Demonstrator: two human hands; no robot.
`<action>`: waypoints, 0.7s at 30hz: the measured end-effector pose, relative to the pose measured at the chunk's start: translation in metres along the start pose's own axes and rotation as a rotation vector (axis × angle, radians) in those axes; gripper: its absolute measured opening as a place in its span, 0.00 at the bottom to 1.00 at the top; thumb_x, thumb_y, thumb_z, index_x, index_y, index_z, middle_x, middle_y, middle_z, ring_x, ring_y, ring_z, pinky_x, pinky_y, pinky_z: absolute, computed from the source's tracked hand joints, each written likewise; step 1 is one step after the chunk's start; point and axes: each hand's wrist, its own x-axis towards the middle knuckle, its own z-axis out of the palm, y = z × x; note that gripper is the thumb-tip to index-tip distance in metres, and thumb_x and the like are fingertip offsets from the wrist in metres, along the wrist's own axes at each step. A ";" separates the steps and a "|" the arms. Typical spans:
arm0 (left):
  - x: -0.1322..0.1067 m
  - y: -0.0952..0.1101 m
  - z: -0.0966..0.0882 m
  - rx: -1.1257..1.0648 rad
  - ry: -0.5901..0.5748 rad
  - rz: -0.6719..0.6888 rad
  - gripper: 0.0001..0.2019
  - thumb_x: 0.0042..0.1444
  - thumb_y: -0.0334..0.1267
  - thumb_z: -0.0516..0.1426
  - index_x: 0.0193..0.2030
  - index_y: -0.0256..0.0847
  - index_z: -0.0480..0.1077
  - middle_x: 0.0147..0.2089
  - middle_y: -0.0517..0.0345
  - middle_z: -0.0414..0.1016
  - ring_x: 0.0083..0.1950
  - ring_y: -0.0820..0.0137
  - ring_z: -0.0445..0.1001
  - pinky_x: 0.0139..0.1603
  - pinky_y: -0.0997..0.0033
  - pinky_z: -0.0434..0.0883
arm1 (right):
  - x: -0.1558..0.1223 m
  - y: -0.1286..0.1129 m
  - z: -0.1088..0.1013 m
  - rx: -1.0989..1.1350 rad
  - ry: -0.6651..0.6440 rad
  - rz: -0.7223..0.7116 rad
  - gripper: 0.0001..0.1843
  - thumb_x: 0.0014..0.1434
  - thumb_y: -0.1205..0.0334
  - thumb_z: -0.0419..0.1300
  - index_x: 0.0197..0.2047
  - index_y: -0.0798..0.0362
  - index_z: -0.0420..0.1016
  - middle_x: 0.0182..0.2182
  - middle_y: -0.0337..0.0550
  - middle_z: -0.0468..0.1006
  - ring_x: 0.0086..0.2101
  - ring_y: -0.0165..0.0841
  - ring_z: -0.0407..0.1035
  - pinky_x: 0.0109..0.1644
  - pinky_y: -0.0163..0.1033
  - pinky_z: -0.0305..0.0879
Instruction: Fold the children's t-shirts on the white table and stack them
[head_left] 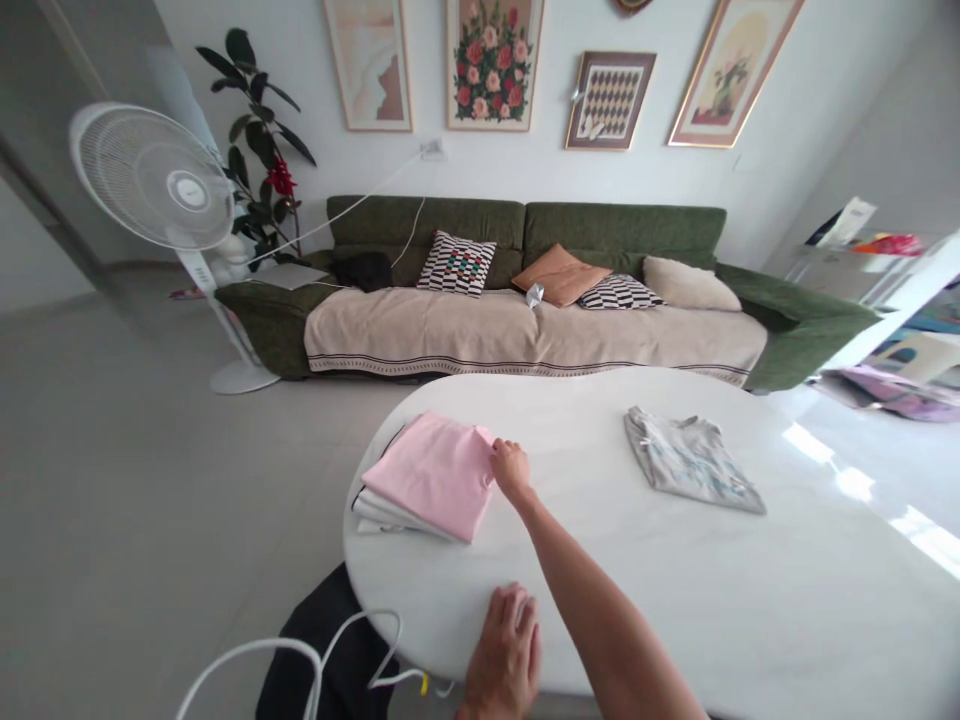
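Observation:
A pink folded garment [439,470] lies on top of white folded clothes [397,515] at the left end of the white table. At its upper right corner is my right hand [511,468], with the fingers closed on the pink fabric. My left hand [504,650] rests on the near edge of the table, palm down with fingers stretched, holding nothing. Farther right, a grey folded T-shirt [694,460] with a faint bluish print lies by itself.
The white table [585,560] has a rounded edge. Beyond it stands a green sofa [615,225] with cushions and a beige cover. A white fan [187,190] is on the left. A white cable [277,645] loops near the front left table edge.

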 end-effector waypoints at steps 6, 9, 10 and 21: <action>-0.009 0.003 -0.016 -0.100 0.008 0.069 0.14 0.55 0.30 0.45 0.47 0.40 0.64 0.44 0.50 0.70 0.48 0.65 0.68 0.51 0.59 0.68 | -0.117 -0.007 -0.033 0.048 -0.180 -0.460 0.12 0.56 0.69 0.49 0.39 0.48 0.70 0.33 0.38 0.72 0.37 0.28 0.63 0.41 0.30 0.57; -0.016 0.020 -0.043 -0.231 -0.026 0.301 0.14 0.56 0.31 0.46 0.47 0.42 0.65 0.41 0.53 0.72 0.44 0.69 0.70 0.46 0.69 0.69 | -0.194 0.015 -0.053 0.029 -0.134 -0.436 0.12 0.57 0.70 0.48 0.34 0.49 0.71 0.29 0.39 0.70 0.34 0.31 0.62 0.38 0.34 0.57; -0.016 0.029 -0.056 -0.251 -0.047 0.398 0.14 0.56 0.32 0.47 0.48 0.42 0.64 0.42 0.53 0.72 0.45 0.69 0.70 0.47 0.69 0.68 | -0.216 0.023 -0.060 0.029 -0.130 -0.397 0.12 0.57 0.70 0.47 0.33 0.49 0.71 0.29 0.39 0.70 0.34 0.31 0.62 0.39 0.35 0.58; 0.036 0.105 -0.134 -0.255 -0.554 0.421 0.17 0.48 0.47 0.57 0.46 0.49 0.67 0.33 0.64 0.75 0.36 0.70 0.71 0.52 0.62 0.56 | -0.316 0.067 -0.152 0.144 -0.125 -0.366 0.07 0.55 0.65 0.50 0.34 0.50 0.69 0.29 0.41 0.72 0.31 0.32 0.66 0.35 0.33 0.63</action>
